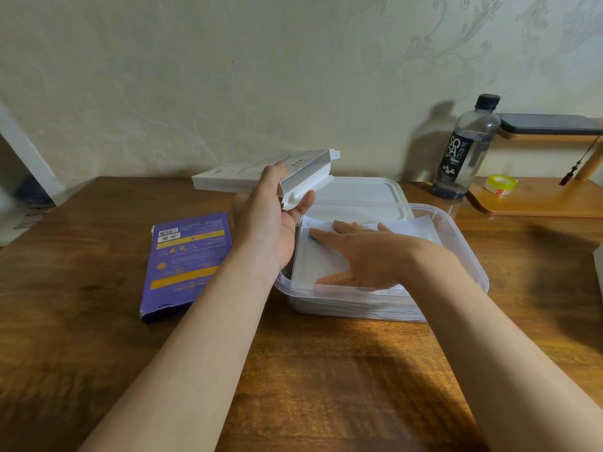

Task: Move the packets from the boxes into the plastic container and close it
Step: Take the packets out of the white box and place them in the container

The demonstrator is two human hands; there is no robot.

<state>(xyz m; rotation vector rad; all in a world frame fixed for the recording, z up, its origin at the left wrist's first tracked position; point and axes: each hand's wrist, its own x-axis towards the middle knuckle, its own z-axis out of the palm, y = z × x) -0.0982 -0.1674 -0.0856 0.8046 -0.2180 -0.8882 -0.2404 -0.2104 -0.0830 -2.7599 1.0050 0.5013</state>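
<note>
A clear plastic container stands on the wooden table, with white packets stacked inside. My right hand lies flat on the top packet, fingers straight. My left hand holds a white box in the air just left of the container, thumb and fingers round its open end, flap up. A purple box lies flat on the table to the left. The container's white lid rests behind the container.
A water bottle with a black label stands at the back right beside a wooden stand that carries a roll of tape. The wall runs close behind the table.
</note>
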